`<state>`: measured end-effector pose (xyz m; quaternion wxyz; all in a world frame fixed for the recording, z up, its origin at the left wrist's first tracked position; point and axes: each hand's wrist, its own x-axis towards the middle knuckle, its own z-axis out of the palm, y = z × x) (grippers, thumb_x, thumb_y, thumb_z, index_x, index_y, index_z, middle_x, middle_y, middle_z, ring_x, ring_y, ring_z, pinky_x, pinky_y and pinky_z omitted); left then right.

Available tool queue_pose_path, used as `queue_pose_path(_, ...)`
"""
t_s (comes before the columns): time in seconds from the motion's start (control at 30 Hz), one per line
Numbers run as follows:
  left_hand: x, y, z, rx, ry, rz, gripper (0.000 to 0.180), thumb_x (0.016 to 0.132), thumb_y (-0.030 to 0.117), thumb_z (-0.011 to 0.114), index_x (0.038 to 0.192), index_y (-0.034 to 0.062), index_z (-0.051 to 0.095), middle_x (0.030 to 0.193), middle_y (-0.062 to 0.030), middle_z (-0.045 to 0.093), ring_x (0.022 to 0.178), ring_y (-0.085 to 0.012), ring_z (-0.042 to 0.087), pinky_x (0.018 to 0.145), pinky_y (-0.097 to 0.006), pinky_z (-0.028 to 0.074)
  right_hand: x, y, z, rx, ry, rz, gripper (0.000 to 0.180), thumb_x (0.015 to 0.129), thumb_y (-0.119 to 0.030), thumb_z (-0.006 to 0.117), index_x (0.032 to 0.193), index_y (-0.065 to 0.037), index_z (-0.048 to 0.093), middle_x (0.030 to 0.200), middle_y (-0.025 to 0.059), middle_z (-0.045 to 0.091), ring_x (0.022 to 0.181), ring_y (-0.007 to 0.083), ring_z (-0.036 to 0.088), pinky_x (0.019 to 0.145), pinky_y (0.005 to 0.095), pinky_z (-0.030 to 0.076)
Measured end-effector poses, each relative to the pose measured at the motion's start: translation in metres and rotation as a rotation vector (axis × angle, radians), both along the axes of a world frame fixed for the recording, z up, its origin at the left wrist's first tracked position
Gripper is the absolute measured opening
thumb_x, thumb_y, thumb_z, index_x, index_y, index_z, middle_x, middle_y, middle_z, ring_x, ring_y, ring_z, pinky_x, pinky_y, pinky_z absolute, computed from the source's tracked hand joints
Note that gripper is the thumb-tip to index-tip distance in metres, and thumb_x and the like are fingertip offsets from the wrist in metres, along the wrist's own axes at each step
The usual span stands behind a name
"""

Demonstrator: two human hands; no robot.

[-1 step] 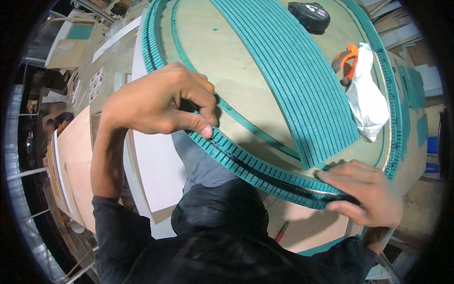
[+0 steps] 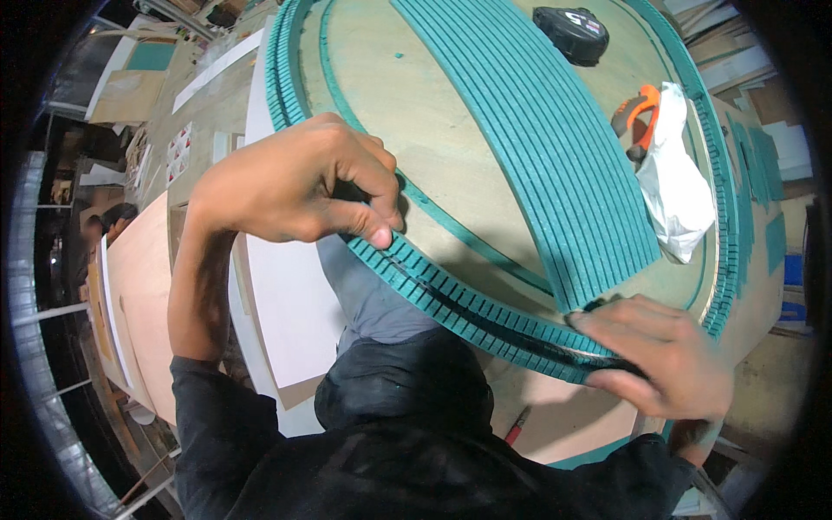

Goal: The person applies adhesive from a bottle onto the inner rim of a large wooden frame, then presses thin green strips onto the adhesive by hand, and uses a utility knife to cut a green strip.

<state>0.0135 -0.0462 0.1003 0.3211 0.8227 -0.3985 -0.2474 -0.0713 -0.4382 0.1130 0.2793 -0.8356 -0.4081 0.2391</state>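
At the table's (image 2: 433, 165) near edge, the right hand (image 2: 663, 355) at four o'clock presses flat, open fingers on the notched green strip (image 2: 468, 303). At nine o'clock the left hand (image 2: 295, 182) pinches that strip with curled fingers. Farther off, at one o'clock, lie a white bag (image 2: 680, 191), orange-handled tool (image 2: 637, 113) and black tape measure (image 2: 572, 33).

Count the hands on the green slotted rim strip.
2. The left hand grips the strip at the board's near-left edge; the right hand presses it down at the near-right edge.
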Motion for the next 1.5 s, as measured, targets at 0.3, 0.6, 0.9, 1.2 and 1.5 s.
queue_pose_path(0.3, -0.004, 0.009, 0.003, 0.011, 0.066, 0.103, 0.025, 0.093, 0.026, 0.077, 0.098, 0.0018, 0.082, 0.085, -0.0095, 0.073, 0.080, -0.0228, 0.066, 0.073, -0.036, 0.050, -0.007, 0.039, 0.009, -0.061, -0.056, 0.025, 0.047, 0.080, 0.000, 0.073, 0.126, 0.004, 0.064, 0.108, 0.0122, 0.064, 0.094, 0.0284, 0.067, 0.078, 0.0380, 0.057)
queue_pose_path(0.6, 0.002, 0.008, 0.009, 0.080, 0.132, 0.058, 0.023, 0.094, 0.024, 0.076, 0.100, 0.0030, 0.082, 0.085, -0.0087, 0.074, 0.080, -0.0220, 0.067, 0.074, -0.036, 0.051, -0.002, 0.061, -0.001, 0.055, -0.088, -0.010, 0.052, 0.082, -0.003, 0.077, 0.131, 0.005, 0.062, 0.113, 0.0136, 0.063, 0.095, 0.0302, 0.068, 0.079, 0.0388, 0.058)
queue_pose_path(0.9, 0.002, 0.013, 0.005, 0.081, 0.055, 0.059, 0.026, 0.096, 0.026, 0.075, 0.107, 0.0028, 0.081, 0.095, -0.0113, 0.078, 0.083, -0.0244, 0.072, 0.077, -0.036, 0.056, -0.007, 0.088, -0.023, 0.105, -0.264, -0.042, 0.035, 0.090, -0.011, 0.074, 0.120, 0.004, 0.064, 0.100, 0.0142, 0.064, 0.086, 0.0293, 0.068, 0.075, 0.0398, 0.057)
queue_pose_path(1.2, -0.023, 0.012, 0.023, -0.267, -0.105, 0.090, 0.035, 0.091, 0.031, 0.081, 0.111, 0.0021, 0.079, 0.096, -0.0131, 0.078, 0.089, -0.0249, 0.074, 0.082, -0.037, 0.057, -0.011, 0.091, 0.017, -0.024, -0.462, -0.233, 0.024, 0.094, -0.006, 0.067, 0.116, 0.000, 0.062, 0.092, 0.0138, 0.061, 0.083, 0.0336, 0.068, 0.070, 0.0431, 0.055)
queue_pose_path(1.5, -0.065, 0.060, 0.059, -0.014, 0.277, -0.018, 0.034, 0.088, 0.020, 0.086, 0.112, -0.0008, 0.074, 0.092, -0.0100, 0.073, 0.082, -0.0146, 0.064, 0.077, -0.033, 0.053, -0.013, 0.151, 0.050, 0.292, -0.310, -0.051, 0.017, 0.095, -0.009, 0.064, 0.112, -0.003, 0.066, 0.093, 0.0155, 0.063, 0.085, 0.0385, 0.067, 0.074, 0.0479, 0.054)
